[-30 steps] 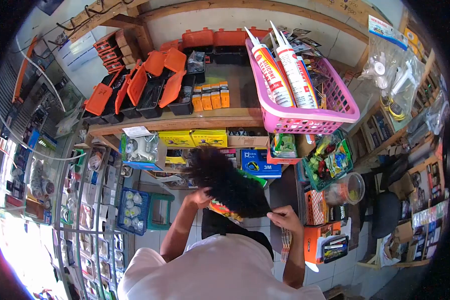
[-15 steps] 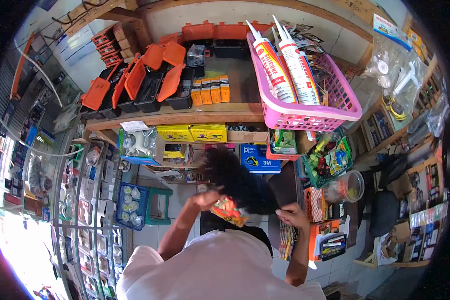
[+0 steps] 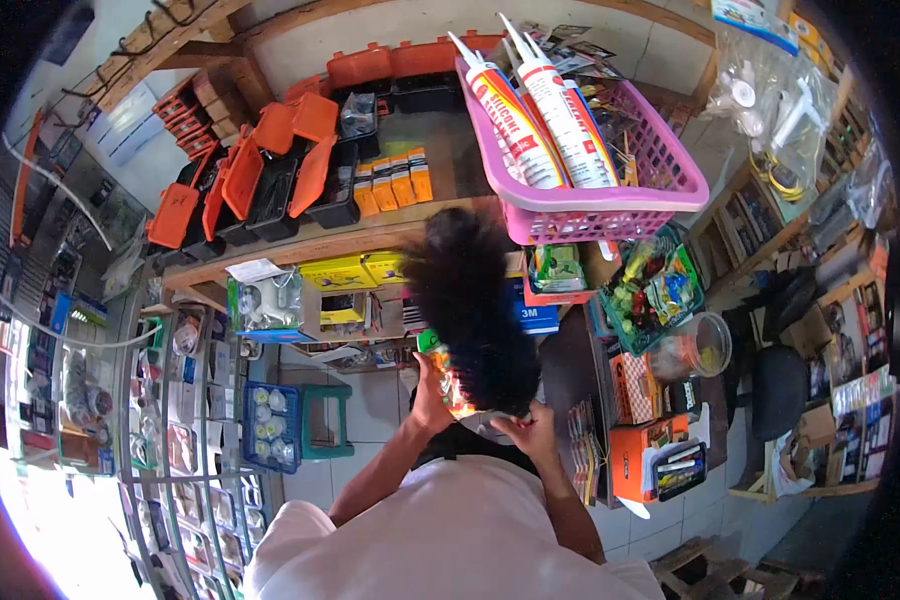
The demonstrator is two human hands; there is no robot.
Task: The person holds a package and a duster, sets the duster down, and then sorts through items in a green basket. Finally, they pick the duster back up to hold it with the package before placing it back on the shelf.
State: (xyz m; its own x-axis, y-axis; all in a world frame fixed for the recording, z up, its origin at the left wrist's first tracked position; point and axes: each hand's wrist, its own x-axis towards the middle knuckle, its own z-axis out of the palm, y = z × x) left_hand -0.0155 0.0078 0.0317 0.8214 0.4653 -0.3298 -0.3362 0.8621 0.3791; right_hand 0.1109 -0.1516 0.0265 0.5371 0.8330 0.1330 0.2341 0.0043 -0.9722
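A black, fluffy feather duster [image 3: 475, 310] stands out in front of my body, its tip up by the shelf edge. My right hand [image 3: 532, 432] is closed at the duster's lower end, and the handle itself is hidden. My left hand [image 3: 430, 402] grips a colourful red, green and orange packet [image 3: 457, 392] just left of the duster. The feathers cover much of the packet, so what it contains cannot be read.
A pink basket [image 3: 610, 215] of sealant tubes stands on the wooden shelf [image 3: 300, 245], beside black bins with orange lids [image 3: 255, 170]. Below are a green basket [image 3: 650, 340], a clear tub [image 3: 705, 350], an orange box [image 3: 635, 465], a blue crate [image 3: 255, 450] and a green stool [image 3: 325, 450].
The duster has swung more upright, its tip now higher against the shelf. My left hand has turned the packet upright, and my right hand has moved left and inward.
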